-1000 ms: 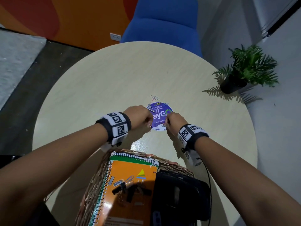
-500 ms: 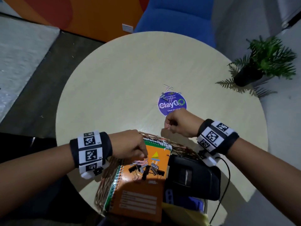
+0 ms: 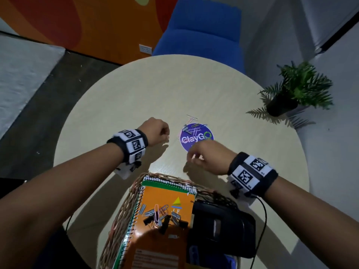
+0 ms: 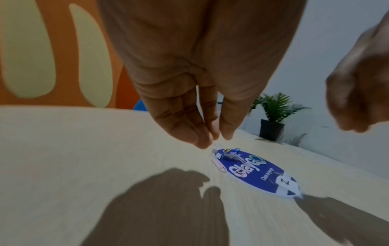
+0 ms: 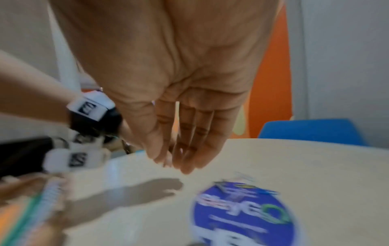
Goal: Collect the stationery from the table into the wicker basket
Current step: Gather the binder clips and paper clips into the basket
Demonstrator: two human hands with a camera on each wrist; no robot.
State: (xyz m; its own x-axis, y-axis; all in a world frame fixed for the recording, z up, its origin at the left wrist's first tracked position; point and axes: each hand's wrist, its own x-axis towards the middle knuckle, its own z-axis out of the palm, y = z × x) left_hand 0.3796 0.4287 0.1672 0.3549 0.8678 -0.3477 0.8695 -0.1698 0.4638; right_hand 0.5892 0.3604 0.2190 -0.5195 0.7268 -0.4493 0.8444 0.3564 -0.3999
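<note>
Several paper clips [image 3: 192, 119] and a small binder clip [image 3: 185, 128] lie at the far edge of a round purple sticker [image 3: 196, 137] on the table; the same paper clips [image 4: 219, 164] show in the left wrist view. My left hand [image 3: 167, 137] hovers just left of the sticker, and in its wrist view the left hand [image 4: 212, 139] has straight fingers with nothing in them. My right hand [image 3: 191, 159] is at the sticker's near edge. In its blurred wrist view the right hand [image 5: 174, 164] has thumb and fingertips drawn together; I cannot see what is between them. The wicker basket [image 3: 124, 206] holds an orange notebook [image 3: 165, 195] with clips on top.
A black device [image 3: 223, 230] fills the basket's right side. A potted plant [image 3: 287, 98] stands at the right edge of the round table [image 3: 126, 98]. A blue chair [image 3: 200, 32] sits beyond the far edge. A cable [image 3: 262, 220] runs from my right wrist.
My left hand went from the sticker to the basket, left clips on the notebook, and is back beside the sticker. My right hand has drawn back from the sticker toward the basket.
</note>
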